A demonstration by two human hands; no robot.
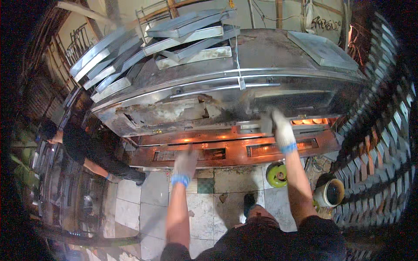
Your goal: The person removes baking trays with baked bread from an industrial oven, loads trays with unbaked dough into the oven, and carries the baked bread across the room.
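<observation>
At eleven o'clock, shallow metal trays [187, 40] lie heaped at crossing angles, some tilted. A thin pale cord [236, 48] hangs between twelve and one. Behind it, a pale wall [264, 13] carries dark lettering farther right, beside a wooden post [279, 16] at one o'clock. Another metal tray [323, 50] lies flat at two o'clock. Tall racking with slanted metal slats [378, 161] fills three o'clock. At four o'clock, a rounded green container [277, 175] stands on the tiled floor [198, 211]; farther out sits a pale bucket [320, 195], dark inside. At nine o'clock, a co-worker in dark clothing [82, 141] leans near cluttered, blurred shelving [56, 191].
</observation>
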